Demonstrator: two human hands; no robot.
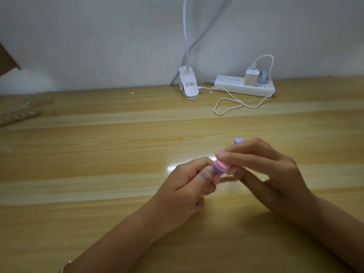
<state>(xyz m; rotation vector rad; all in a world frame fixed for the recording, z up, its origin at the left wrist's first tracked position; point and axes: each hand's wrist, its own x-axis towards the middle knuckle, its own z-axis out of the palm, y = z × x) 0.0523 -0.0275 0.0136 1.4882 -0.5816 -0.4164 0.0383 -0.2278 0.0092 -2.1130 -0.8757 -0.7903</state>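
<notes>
Two discs [221,167], pink on purple, are pinched between my left grip [187,184] and right grip [266,166]; one purple piece [238,139] lies beyond, so I judge stacking unfinished.

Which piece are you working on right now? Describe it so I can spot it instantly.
Over the wooden table, look near the front, where the left hand and right hand meet. Pinched between them is the small disc stack. It alone is layered pink and purple; the purple piece just beyond the right hand is one colour.
</notes>
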